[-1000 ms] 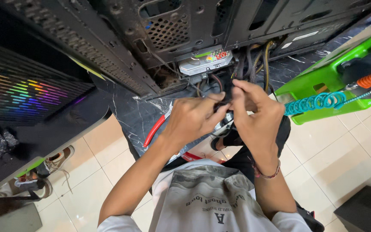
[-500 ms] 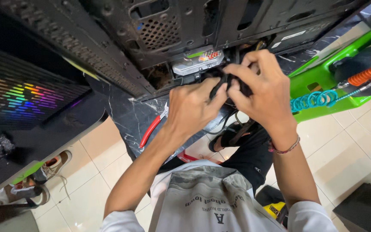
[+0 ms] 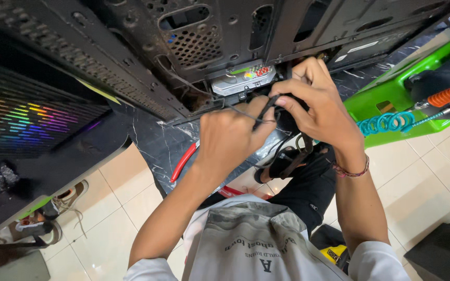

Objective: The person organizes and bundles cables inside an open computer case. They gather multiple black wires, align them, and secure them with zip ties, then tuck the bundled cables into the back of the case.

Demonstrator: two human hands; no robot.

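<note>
Both my hands are raised to the lower edge of a black computer case [image 3: 220,41] that lies on a dark marbled table. My left hand [image 3: 233,138] pinches thin black cables [image 3: 266,112] between thumb and fingers. My right hand [image 3: 316,104], with a woven bracelet on its wrist, grips the same black cable bundle just right of it. Behind the fingers, a silver drive [image 3: 240,80] with a coloured label sits inside the case. What the cable ends connect to is hidden by my fingers.
A second black case [image 3: 32,119] with rainbow reflections lies at the left. A bright green stool [image 3: 391,99] with teal and orange coiled hoses stands at the right. A red-handled tool [image 3: 183,161] lies near the table edge. Shoes lie on the tiled floor at the lower left.
Both hands have risen closer to the case opening and closed together on the black cables. The view has shifted slightly nearer the case.
</note>
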